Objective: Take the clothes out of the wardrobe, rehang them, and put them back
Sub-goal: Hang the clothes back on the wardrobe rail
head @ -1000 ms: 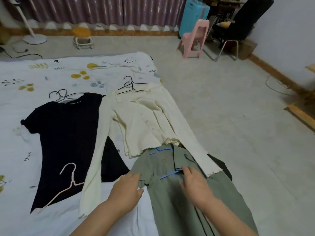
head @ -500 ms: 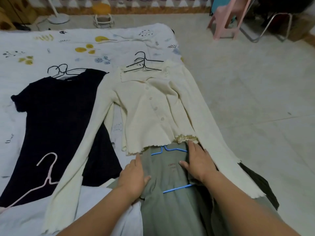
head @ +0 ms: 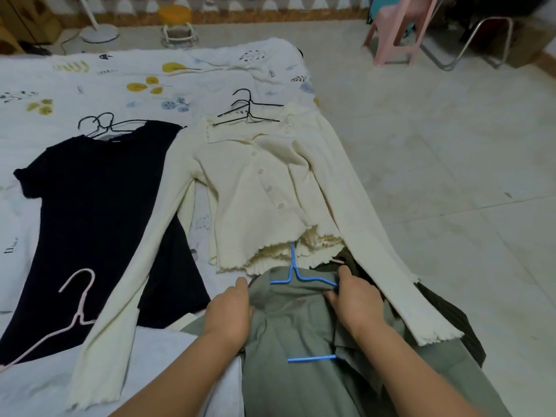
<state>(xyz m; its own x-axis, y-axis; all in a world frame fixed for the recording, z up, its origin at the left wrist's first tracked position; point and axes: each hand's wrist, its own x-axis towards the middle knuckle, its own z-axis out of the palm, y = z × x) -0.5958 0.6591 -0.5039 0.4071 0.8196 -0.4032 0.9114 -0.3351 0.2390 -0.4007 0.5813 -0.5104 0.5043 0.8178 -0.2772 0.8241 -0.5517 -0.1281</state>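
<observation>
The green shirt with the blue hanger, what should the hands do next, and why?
Probably ease the green shirt's collar up over the blue hanger's shoulders. The hanger's neck and one arm lie bare above the collar, while its lower bar shows through the shirt's opening. The left hand and right hand already sit on either side of the collar.

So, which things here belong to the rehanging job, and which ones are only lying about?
Job:
- green shirt
- blue hanger
- left hand, right hand
- cream cardigan
- black top
- black hangers
- pink hanger

Lying about:
- pink chair
- fan base
- yellow stool
</observation>
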